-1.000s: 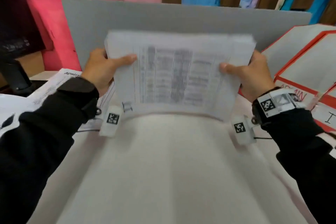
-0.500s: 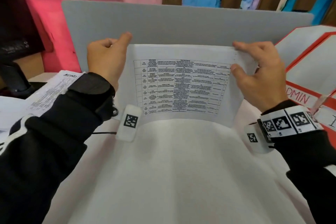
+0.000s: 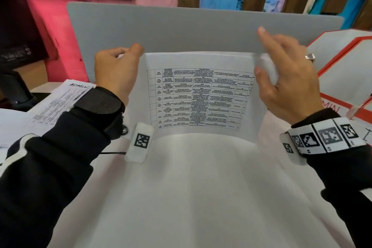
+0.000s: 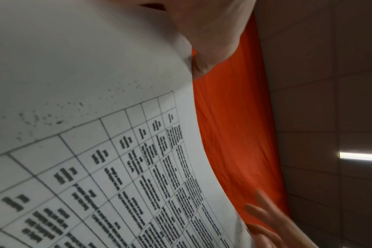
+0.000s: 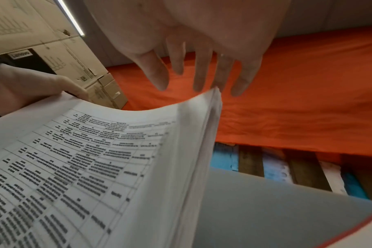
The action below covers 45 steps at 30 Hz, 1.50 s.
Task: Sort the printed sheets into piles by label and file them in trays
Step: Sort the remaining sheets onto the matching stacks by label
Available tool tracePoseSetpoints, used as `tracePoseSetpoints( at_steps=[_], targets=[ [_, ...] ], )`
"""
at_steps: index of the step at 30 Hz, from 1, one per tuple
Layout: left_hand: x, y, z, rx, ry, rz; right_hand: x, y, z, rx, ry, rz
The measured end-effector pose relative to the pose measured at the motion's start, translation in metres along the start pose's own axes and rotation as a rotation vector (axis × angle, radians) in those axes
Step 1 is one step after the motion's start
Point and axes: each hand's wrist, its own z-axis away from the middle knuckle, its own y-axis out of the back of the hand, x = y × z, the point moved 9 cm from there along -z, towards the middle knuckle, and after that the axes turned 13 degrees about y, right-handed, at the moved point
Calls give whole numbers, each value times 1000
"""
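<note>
A thick stack of printed sheets (image 3: 201, 94) with a table on its front page stands on its lower edge on the white table (image 3: 201, 187). My left hand (image 3: 120, 66) grips the stack's top left corner with curled fingers and thumb. My right hand (image 3: 281, 62) is open at the top right corner, fingers spread and blurred. In the right wrist view the straight fingers (image 5: 202, 67) hover just behind the stack's (image 5: 96, 159) bent corner, and whether they touch it is unclear. The left wrist view shows the page (image 4: 96, 151) close up.
A pile of sheets marked ADMIN (image 3: 66, 96) lies at the left under my left forearm. Red-edged trays (image 3: 342, 78), one labelled ADMIN, stand at the right. A grey board (image 3: 201, 26) rises behind the stack. A dark stand (image 3: 14, 90) sits far left.
The stack came down from the air onto its edge on the table. My hands shifted from its sides to its top corners, and my right hand has now opened and spread its fingers.
</note>
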Motion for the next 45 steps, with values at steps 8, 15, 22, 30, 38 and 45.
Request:
tracePoseSetpoints(
  at_steps=[8,15,22,30,38,45],
  targets=[
    [2,-1,5,-19,17,17,-29,-12,-27,-254,114,147],
    [4,2,8,-32,13,45,-32,-43,-46,-481,79,9],
    [0,0,5,-44,30,58,-28,-52,-53,-559,43,-82],
    [-12,-3,-1,-140,47,116,-25,-55,-61,-577,94,-98],
    [-52,-5,3,-341,58,2,45,-41,-44,-255,-233,-217],
    [-55,-20,-4,-384,143,96,54,-104,42,17,-706,-1207]
  ],
)
